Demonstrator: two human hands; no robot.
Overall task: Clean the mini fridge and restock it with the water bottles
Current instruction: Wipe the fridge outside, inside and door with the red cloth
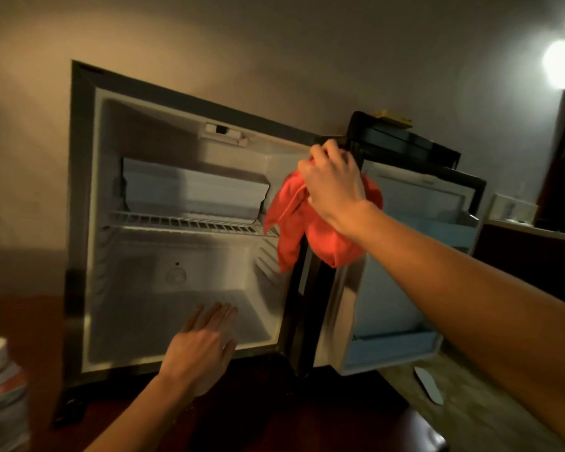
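Head view: the right hand (pixel 335 181) grips a bunched red cloth (pixel 310 223), fingers curled round it, up at the top corner of the mini fridge (pixel 79 223) where the cabinet meets the hinge side of the open door (pixel 405 256). The cloth hangs below that hand. To its left lies the white interior with a wire shelf (pixel 183 220). The left hand (pixel 203 344) is flat, fingers straight and close together, reaching over the bottom lip onto the fridge floor. Well left of the left hand, at the picture's edge, stands a water bottle (pixel 0 396) with a white cap; its label is too blurred to read. No writing on the fridge can be made out.
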